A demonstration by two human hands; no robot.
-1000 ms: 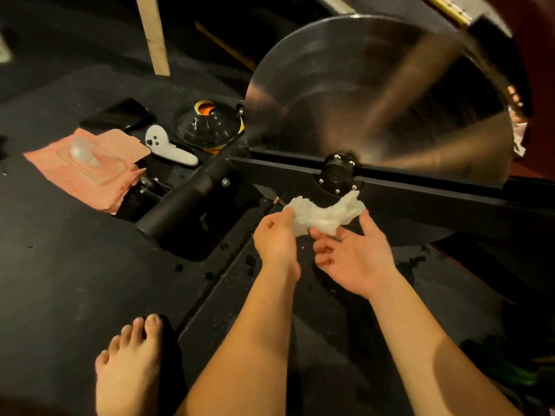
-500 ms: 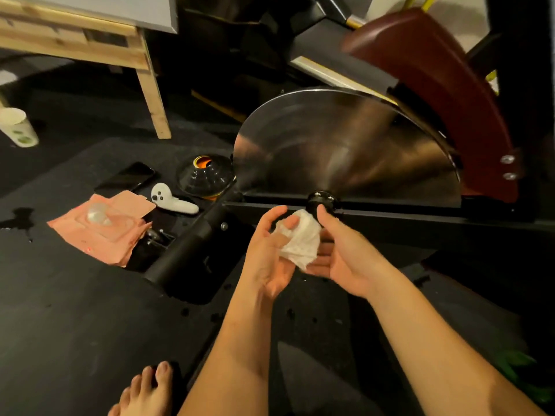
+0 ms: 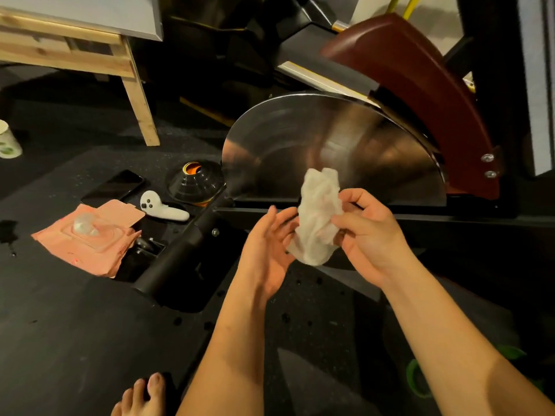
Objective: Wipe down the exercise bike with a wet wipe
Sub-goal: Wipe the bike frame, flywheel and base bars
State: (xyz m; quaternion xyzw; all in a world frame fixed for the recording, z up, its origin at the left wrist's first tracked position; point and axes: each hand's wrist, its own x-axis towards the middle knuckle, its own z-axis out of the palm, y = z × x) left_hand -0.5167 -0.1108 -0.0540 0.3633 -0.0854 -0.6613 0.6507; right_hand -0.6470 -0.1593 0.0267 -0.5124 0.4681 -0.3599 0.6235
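Head view: right hand (image 3: 372, 235) pinches wipe (image 3: 318, 217), left hand (image 3: 267, 247) spread, above black mat (image 3: 75, 325).

Dark, speckled floor (image 3: 60, 325), matte, with a small wet patch (image 3: 7, 231) at the left edge. Upper left: pale wooden table (image 3: 60, 52) with a grey top, one square leg (image 3: 141, 115) standing on the floor. A paper cup (image 3: 7, 142) stands on the floor, far left. Lighting dim and warm.
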